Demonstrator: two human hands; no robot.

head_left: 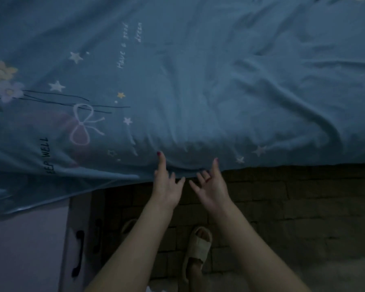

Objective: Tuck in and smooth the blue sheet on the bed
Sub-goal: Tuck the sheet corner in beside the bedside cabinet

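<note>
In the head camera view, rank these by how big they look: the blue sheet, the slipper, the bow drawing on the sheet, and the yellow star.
1. blue sheet
2. slipper, though it sits nearer the camera
3. bow drawing
4. yellow star

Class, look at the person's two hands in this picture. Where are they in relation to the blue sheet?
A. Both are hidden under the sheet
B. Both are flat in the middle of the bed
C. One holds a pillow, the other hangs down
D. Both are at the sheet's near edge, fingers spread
D: the left hand and right hand reach side by side to the near edge of the blue sheet, fingers spread.
</note>
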